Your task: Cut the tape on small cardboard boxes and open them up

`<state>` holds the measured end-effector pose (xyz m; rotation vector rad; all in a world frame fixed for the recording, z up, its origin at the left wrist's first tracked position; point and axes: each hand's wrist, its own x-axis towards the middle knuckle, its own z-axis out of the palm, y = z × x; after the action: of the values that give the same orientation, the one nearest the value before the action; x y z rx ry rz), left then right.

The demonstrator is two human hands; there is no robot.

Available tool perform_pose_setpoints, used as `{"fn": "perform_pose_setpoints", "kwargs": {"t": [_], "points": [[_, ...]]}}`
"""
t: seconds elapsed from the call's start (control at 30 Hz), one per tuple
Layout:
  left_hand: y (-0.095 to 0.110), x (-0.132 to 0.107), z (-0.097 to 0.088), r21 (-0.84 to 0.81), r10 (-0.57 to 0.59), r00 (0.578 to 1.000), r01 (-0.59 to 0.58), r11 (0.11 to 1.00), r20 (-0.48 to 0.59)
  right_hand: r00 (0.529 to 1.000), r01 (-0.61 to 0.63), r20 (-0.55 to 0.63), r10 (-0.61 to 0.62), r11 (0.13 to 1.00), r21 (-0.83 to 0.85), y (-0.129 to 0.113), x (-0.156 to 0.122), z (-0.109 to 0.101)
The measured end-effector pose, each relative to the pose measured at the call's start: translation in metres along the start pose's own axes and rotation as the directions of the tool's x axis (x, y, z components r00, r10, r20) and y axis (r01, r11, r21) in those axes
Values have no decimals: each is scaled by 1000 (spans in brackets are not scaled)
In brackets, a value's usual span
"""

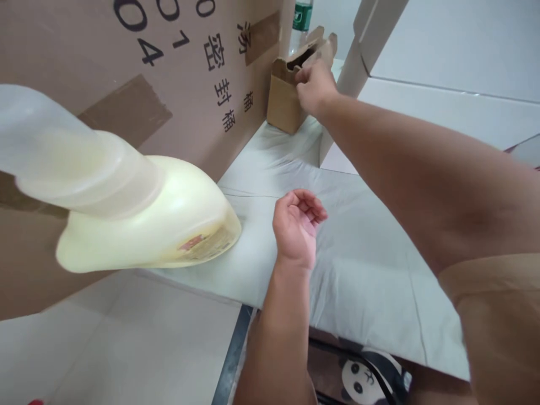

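Two bare hands are seen over a table draped in white cloth (363, 247). The right hand (315, 85) is stretched out to 12 o'clock in the frame, where its fingertips are closed on the top flap of a small cardboard box (283, 98). The box is stood upright at the far edge of the cloth, its flaps raised, just beside a large printed carton (126, 67) that fills the view from 9 to 12 o'clock. The left hand (297, 225) is held at the centre, palm turned up and fingers loosely curled around nothing, well apart from the box. At 9 o'clock from that hand, a pale yellow plastic jug (160, 219) is laid on its side, its base rested on the cloth's near corner and its neck blurred toward the camera. A green-labelled bottle (302, 16) is partly hidden behind the box at 12 o'clock. A panda-print item (363, 379) is glimpsed below the table edge at 6 o'clock.
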<state>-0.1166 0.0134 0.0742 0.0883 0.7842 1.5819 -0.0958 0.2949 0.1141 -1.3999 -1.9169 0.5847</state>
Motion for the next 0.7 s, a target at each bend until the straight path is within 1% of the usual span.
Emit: {"fn": "perform_pose_setpoints", "kwargs": {"t": [0.03,0.07,0.1,0.13,0.17,0.2,0.23,0.27,0.3,0.33,0.37,0.4,0.43,0.47,0.5,0.53,0.57,0.6,0.63,0.67,0.7], "points": [[-2,0,-2,29,77,997,-76,997,-30,1000,-4,-25,3,999,-38,-5,-14,-5],[-5,0,-3,75,170,984,-166,983,-54,999,19,-30,-21,998,-65,-11,-29,-11],[-8,0,-5,135,265,962,-255,958,-63,998,52,-29,-55,994,-94,-15,-46,-17],[-12,0,-6,200,345,937,-329,923,-52,994,96,-40,-101,989,-108,-18,-64,-23],[-17,-1,-6,266,406,913,-385,884,-27,988,150,-25,-153,983,-107,-20,-82,-30],[-21,-2,-5,336,462,887,-437,834,4,987,158,-24,-161,981,-109,-20,-99,-36],[-25,-4,-4,405,526,850,-494,769,36,985,171,-16,-173,980,-98,-18,-116,-43],[-29,-7,-3,464,610,790,-564,683,63,982,186,-11,-187,980,-66,-15,-132,-51],[-32,-9,-1,507,713,696,-647,570,86,981,190,-19,-191,981,-39,-10,-148,-60],[-33,-10,0,528,817,567,-728,437,105,981,193,-30,-193,981,-20,-5,-163,-69],[-34,-11,1,531,896,429,-789,308,118,980,191,-44,-192,981,-17,1,-179,-80],[-33,-10,1,525,942,314,-825,209,118,979,194,-56,-195,981,-27,8,-196,-91],[-32,-9,0,522,963,244,-839,152,112,975,210,-71,-213,977,-44,15,-214,-103],[-29,-7,-1,529,968,225,-837,135,108,965,241,-92,-246,969,-64,22,-233,-115],[-27,-5,-3,547,963,244,-824,144,113,949,284,-120,-292,956,-79,28,-254,-127],[-23,-3,-6,570,951,281,-806,161,129,922,345,-160,-353,935,-75,33,-276,-139],[-21,-1,-8,587,936,315,-792,168,159,880,419,-215,-425,905,-72,38,-298,-151],[-18,1,-10,592,921,336,-790,161,198,864,456,-184,-469,883,-107,42,-320,-161],[-17,2,-11,582,905,345,-800,145,249,862,470,-135,-489,870,-148,45,-342,-171],[-16,2,-11,559,887,346,-820,127,306,850,495,-111,-514,853,-165,47,-362,-180],[-16,2,-11,532,860,354,-838,118,367,852,495,-99,-515,852,-169,47,-380,-188]]}}
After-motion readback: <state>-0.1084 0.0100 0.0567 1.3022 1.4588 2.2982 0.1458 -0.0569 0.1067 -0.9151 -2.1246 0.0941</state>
